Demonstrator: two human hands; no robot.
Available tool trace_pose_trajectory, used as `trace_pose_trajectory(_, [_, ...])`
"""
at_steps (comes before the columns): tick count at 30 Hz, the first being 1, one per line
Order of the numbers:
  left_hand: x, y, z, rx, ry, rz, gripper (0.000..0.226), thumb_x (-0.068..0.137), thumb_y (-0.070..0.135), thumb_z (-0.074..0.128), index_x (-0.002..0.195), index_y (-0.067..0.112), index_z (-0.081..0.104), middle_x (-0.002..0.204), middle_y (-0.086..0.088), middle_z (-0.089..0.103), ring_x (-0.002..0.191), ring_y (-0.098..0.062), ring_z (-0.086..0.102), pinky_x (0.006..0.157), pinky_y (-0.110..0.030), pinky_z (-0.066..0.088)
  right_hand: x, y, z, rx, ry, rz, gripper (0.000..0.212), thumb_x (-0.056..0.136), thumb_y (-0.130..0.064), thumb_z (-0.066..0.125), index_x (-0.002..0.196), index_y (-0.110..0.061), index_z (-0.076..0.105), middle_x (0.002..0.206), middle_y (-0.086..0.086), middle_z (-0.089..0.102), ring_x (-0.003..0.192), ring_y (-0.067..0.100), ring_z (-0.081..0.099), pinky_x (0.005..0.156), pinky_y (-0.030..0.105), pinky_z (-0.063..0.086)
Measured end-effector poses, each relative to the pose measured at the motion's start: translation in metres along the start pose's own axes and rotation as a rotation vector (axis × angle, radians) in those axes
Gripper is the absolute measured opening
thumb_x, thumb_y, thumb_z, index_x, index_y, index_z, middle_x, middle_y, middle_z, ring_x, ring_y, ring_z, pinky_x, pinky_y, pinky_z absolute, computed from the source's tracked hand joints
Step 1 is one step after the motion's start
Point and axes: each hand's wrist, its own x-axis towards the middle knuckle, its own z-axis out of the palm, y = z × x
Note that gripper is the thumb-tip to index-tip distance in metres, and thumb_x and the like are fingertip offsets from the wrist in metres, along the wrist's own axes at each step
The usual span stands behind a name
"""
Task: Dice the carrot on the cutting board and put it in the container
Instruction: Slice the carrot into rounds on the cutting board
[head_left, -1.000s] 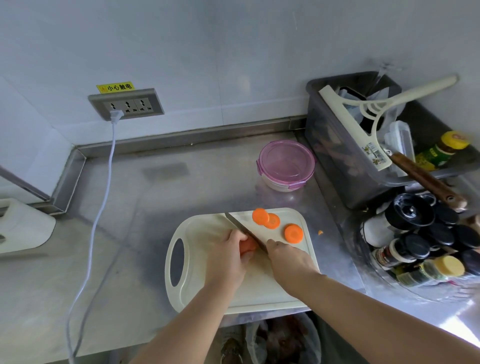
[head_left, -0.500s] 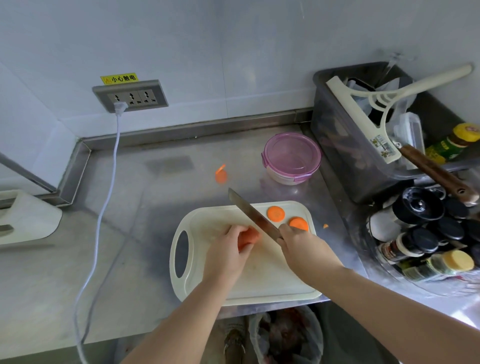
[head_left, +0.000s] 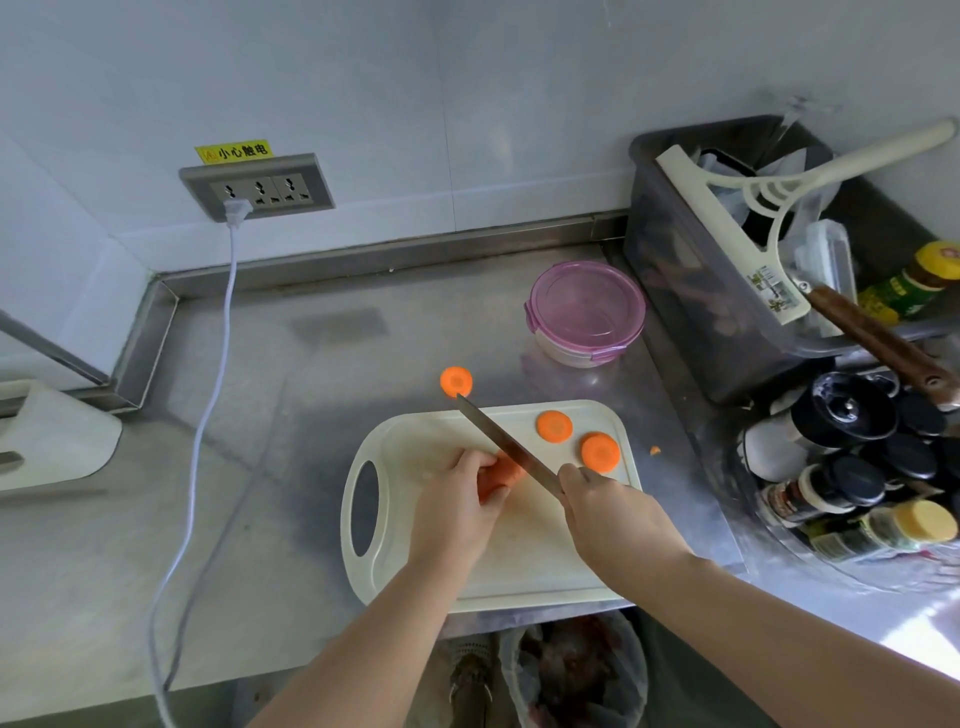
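A white cutting board (head_left: 524, 577) lies at the counter's front edge. On it my left hand (head_left: 457, 506) grips the carrot stub (head_left: 503, 470). My right hand (head_left: 613, 525) holds a knife (head_left: 506, 444), whose blade slants over the carrot's cut end with its tip toward the back left. Two carrot slices (head_left: 554, 426) (head_left: 600, 452) lie on the board's far right corner. A third slice (head_left: 456, 381) lies on the steel counter just beyond the board, by the knife tip. The round container (head_left: 587, 312) with a purple lid stands shut behind the board.
A grey bin (head_left: 691, 270) with a squeegee and utensils stands at the right, with spice jars (head_left: 852, 467) in front of it. A white cable (head_left: 208, 395) runs down from the wall socket at the left. A small carrot scrap (head_left: 655, 450) lies right of the board. A waste bin (head_left: 576, 670) sits below the counter.
One slice flew off the board and now lies on the counter behind it. The knife lifted from the carrot and then came back down over its cut end.
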Motion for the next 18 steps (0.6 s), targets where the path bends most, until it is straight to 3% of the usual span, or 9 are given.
trace_pose_trajectory(4, [-0.001, 0.002, 0.0, 0.011, -0.003, -0.002, 0.023, 0.086, 0.024, 0.066, 0.109, 0.02, 0.061, 0.105, 0.005, 0.066, 0.096, -0.015, 0.062, 0.079, -0.025, 0.046, -0.001, 0.0, -0.002, 0.008, 0.006, 0.014, 0.025, 0.093, -0.002, 0.04, 0.115, -0.013, 0.038, 0.09, -0.004, 0.038, 0.066, 0.018, 0.049, 0.052, 0.023, 0.036])
trace_pose_trajectory(8, [0.0, 0.002, 0.0, 0.025, -0.008, 0.005, 0.022, 0.087, 0.024, 0.066, 0.107, 0.022, 0.061, 0.102, 0.008, 0.066, 0.093, -0.013, 0.062, 0.074, -0.022, 0.042, 0.004, 0.001, 0.002, 0.011, -0.037, 0.013, 0.029, 0.092, 0.0, 0.04, 0.117, -0.013, 0.038, 0.079, -0.003, 0.031, 0.053, 0.007, 0.03, 0.044, 0.02, 0.025])
trace_pose_trajectory(14, [-0.001, 0.001, -0.001, -0.001, -0.008, 0.031, 0.019, 0.086, 0.021, 0.066, 0.105, 0.021, 0.061, 0.098, 0.009, 0.067, 0.091, -0.012, 0.061, 0.072, -0.021, 0.041, 0.016, -0.004, 0.006, 0.065, -0.075, 0.05, 0.029, 0.092, 0.0, 0.042, 0.118, -0.012, 0.04, 0.094, 0.001, 0.046, 0.059, 0.012, 0.039, 0.046, 0.021, 0.028])
trace_pose_trajectory(18, [-0.001, 0.0, 0.001, -0.022, -0.007, 0.043, 0.018, 0.086, 0.022, 0.066, 0.103, 0.02, 0.061, 0.097, 0.009, 0.067, 0.09, -0.011, 0.062, 0.071, -0.02, 0.042, 0.021, -0.006, 0.013, 0.094, -0.108, 0.082, 0.029, 0.093, 0.0, 0.039, 0.119, -0.013, 0.041, 0.111, 0.003, 0.056, 0.075, 0.019, 0.045, 0.061, 0.028, 0.036])
